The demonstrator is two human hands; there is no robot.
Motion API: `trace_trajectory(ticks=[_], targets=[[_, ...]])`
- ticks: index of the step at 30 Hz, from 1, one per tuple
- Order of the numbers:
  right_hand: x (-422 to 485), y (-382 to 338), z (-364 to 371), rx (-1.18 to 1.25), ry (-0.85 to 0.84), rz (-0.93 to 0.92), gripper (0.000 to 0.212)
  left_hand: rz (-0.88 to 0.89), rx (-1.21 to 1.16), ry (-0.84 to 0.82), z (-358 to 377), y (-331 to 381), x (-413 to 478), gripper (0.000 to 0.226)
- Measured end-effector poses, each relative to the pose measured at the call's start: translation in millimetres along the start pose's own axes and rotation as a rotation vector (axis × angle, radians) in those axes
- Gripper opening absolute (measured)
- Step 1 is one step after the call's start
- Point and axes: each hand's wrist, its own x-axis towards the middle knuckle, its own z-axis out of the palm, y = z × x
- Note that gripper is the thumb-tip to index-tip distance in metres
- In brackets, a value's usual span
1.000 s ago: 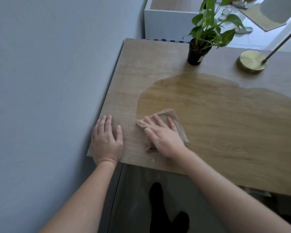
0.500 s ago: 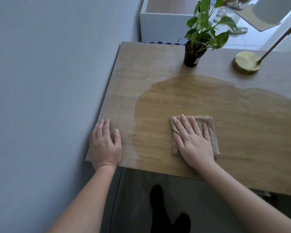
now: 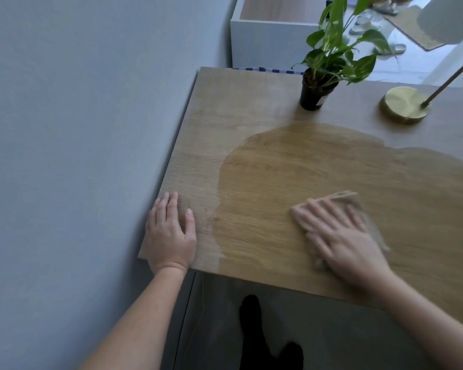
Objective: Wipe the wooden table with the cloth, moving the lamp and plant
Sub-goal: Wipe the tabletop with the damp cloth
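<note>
While the right hand [image 3: 342, 236] is lying flat on the cloth [image 3: 352, 197] in the lower right of the frame, fingers stretched out and pressing down rather than curling round it, the left hand [image 3: 169, 233] is resting palm-down on the near left corner of the wooden table [image 3: 251, 102], fingers straight and holding nothing. The cloth is showing only as a beige edge beyond the fingertips and along the hand's right side, and both are blurring, so it is probably sliding. It is looking soft, thin and limp, and likely damp, since it is sitting inside a darker wet patch [image 3: 305, 169] spreading across the middle and right of the frame. I am judging that a flat palm is driving it best, as it is likely to bunch if only a corner is being pinched. The plant [image 3: 337, 54] is standing in the upper middle, just beyond the patch's far edge, in a small black pot [image 3: 312, 96]. It is looking light and top-heavy, so the pot's wall, not the leaves, is seeming the place to take it. The lamp [image 3: 451, 80] is standing at upper right, a white shade [image 3: 449, 17] leaning out above its round brass base [image 3: 404, 104]. The base is probably carrying the weight, so lifting from there is looking safest.
</note>
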Motion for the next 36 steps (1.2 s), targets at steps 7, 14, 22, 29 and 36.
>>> trace_trajectory(ticks=[7, 14, 22, 29, 36], targets=[[154, -12, -25, 0.117, 0.138, 0.554, 0.060, 0.002, 0.014, 0.001, 1, -3, 1, 0.062], [130, -167, 31, 0.117, 0.060, 0.090, 0.061, 0.008, 0.001, 0.020, 3, -4, 2, 0.060], [-49, -43, 36, -0.064, 0.081, 0.083, 0.061, -0.004, 0.008, -0.012, -2, -1, 0, 0.061], [14, -86, 42, 0.051, 0.154, 0.543, 0.062, 0.000, 0.014, -0.010, -1, 1, -1, 0.062], [-60, -79, 54, -0.003, 0.057, 0.114, 0.057, 0.014, 0.012, -0.004, 0, -2, -2, 0.062]])
